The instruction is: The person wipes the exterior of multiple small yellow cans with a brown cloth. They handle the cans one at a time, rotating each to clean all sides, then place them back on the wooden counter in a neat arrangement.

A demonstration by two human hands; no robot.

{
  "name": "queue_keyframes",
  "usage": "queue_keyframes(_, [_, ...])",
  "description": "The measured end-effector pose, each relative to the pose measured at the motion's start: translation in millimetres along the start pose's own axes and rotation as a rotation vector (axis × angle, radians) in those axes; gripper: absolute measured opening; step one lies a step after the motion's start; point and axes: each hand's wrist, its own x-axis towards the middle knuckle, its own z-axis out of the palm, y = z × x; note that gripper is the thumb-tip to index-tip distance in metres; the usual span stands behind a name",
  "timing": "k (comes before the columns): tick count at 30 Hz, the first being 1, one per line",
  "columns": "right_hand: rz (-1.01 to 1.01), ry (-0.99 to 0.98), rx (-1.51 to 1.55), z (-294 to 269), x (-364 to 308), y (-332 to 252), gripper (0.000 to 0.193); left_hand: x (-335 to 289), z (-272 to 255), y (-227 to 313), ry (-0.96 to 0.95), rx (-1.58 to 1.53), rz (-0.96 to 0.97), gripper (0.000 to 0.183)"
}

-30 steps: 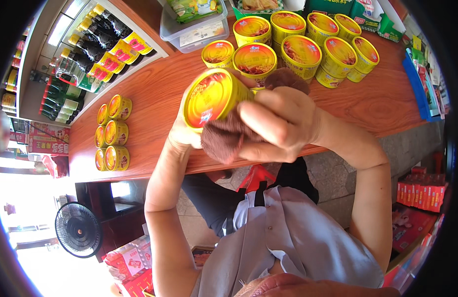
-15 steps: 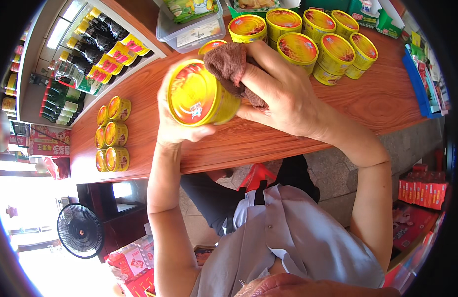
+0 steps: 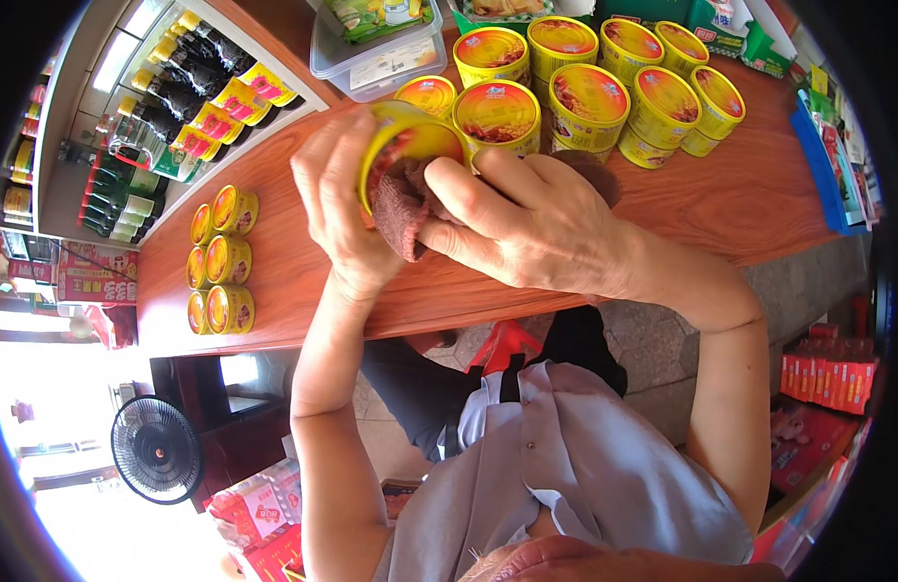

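A round yellow food can (image 3: 402, 124) with a red and yellow lid is tilted above the wooden table. My left hand (image 3: 344, 209) is wrapped round its left side. In my right hand (image 3: 522, 218) is bunched a brown cloth (image 3: 402, 209), pressed against the lid and covering part of it. Just beyond my hands stand several similar cans, the nearest one (image 3: 497, 116) close to my right fingers. Some of these cans are stacked in twos.
Several cans (image 3: 228, 260) form a group at the table's left. Clear plastic boxes (image 3: 381, 66) stand at the back, beside a shelf of bottles (image 3: 201, 107). A blue-edged tray (image 3: 825, 175) lies at the right edge. A black fan (image 3: 158, 451) stands lower left.
The can has tipped in my left hand, so its lid faces less toward me. The cloth in my right hand has moved from the can's side onto its lid.
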Motion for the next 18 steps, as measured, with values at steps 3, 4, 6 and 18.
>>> queue_keyframes(3, [0.054, -0.026, -0.066, -8, 4, 3, 0.04, 3, 2, 5, 0.046, 0.018, 0.067, 0.069])
queue_keyframes(4, [0.084, -0.033, -0.095, -11, 5, 5, 0.042, 5, 3, 4, 0.072, 0.047, 0.099, 0.074])
queue_keyframes(6, [0.164, -0.013, -0.057, -11, 9, 13, 0.045, 5, 2, 6, 0.09, 0.088, 0.078, 0.083])
queue_keyframes(18, [-0.293, -0.133, 0.385, 12, -17, -17, 0.012, -10, 34, -54, 0.041, -0.653, -0.932, 0.074])
